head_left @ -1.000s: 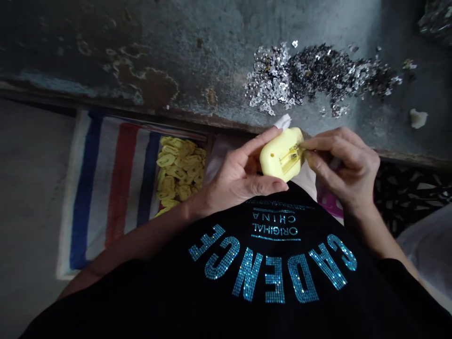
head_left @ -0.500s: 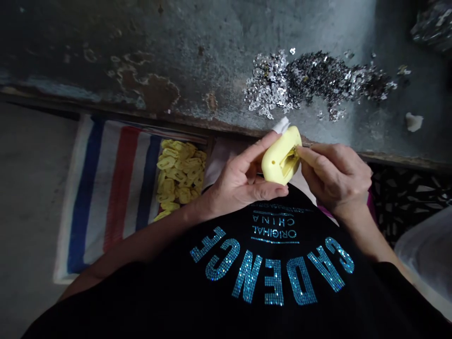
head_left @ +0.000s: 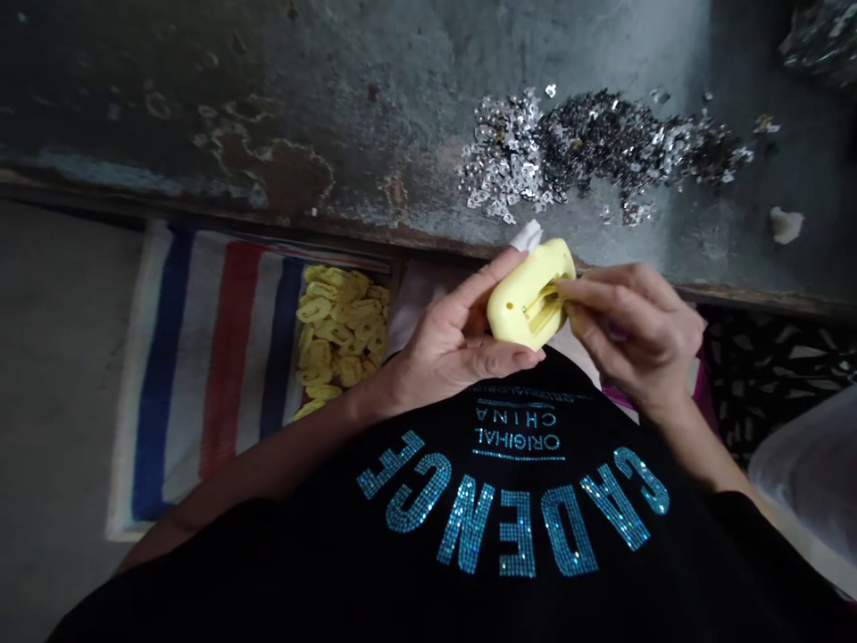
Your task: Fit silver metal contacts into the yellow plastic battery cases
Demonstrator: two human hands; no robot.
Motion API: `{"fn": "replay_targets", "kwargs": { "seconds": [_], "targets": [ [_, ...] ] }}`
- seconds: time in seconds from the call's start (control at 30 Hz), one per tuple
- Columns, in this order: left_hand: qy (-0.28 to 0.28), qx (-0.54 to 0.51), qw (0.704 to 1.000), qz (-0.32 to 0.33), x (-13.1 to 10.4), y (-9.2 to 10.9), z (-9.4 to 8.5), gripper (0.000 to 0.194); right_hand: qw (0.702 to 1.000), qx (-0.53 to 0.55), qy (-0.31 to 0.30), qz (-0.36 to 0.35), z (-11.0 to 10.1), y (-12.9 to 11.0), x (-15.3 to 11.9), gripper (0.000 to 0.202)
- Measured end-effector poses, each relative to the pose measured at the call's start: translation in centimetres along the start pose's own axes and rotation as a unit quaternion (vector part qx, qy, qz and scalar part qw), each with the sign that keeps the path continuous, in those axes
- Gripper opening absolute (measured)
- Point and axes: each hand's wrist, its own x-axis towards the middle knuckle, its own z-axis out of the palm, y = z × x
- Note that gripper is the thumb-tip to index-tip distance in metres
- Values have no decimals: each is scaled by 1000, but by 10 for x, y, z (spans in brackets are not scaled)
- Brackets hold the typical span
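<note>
My left hand (head_left: 455,344) grips a yellow plastic housing (head_left: 514,308) between thumb and fingers, with white tape (head_left: 527,236) wrapped round one fingertip. The housing is a rounded shell with a hollow slot facing right and small holes at its ends. My right hand (head_left: 636,330) has its fingers pinched at the slot's edge, the fingertips just inside the opening. Whatever the pinch holds is hidden or too small to make out. Beyond the hands, a heap of small shiny metal clips (head_left: 603,147) lies on the worn metal bench (head_left: 375,116).
Several like yellow pieces (head_left: 341,321) fill a box at the left below the bench edge, beside a striped woven sheet (head_left: 228,357). A white scrap (head_left: 786,225) lies on the bench at right. A clear plastic bag (head_left: 820,40) sits at the far right corner.
The yellow housing has turned slightly and shifted a little left in my left hand. My right fingertips have moved slightly left along the slot, and the fingers have spread higher.
</note>
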Motion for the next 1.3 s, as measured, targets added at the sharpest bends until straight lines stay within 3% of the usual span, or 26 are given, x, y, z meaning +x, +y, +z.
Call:
{"fn": "replay_targets", "kwargs": {
  "seconds": [0.07,0.13,0.23,0.37,0.53,0.63,0.73,0.97,1.07,1.13,1.2,1.3],
  "targets": [
    [8,9,1000,-18,-4,1,0,83,994,77,11,83,0,9,3,22],
    [0,41,999,-29,-7,3,1,90,977,157,-13,145,0,19,7,36],
    [-27,124,992,-18,-7,12,5,92,954,232,-76,177,0,30,12,52],
    [-85,250,964,42,4,21,12,86,949,261,-70,162,2,34,9,52],
    [-148,412,878,196,10,18,20,96,948,286,26,135,17,36,-16,57],
    [-144,419,877,185,10,15,25,110,947,273,117,125,26,35,-30,57],
    [-130,410,884,185,10,11,28,103,949,243,174,104,31,34,-36,54],
    [-70,390,864,312,19,-3,23,83,956,224,176,74,29,33,-32,56],
    [-46,346,872,343,19,1,10,68,953,243,165,68,32,28,-18,60],
    [-10,330,904,272,8,11,-7,63,964,239,98,60,34,26,2,63],
    [70,337,927,152,-18,21,-33,62,974,223,-19,18,35,28,34,63],
    [190,362,909,85,-77,26,-82,58,978,160,-115,-62,40,44,104,57]
  ]
}}
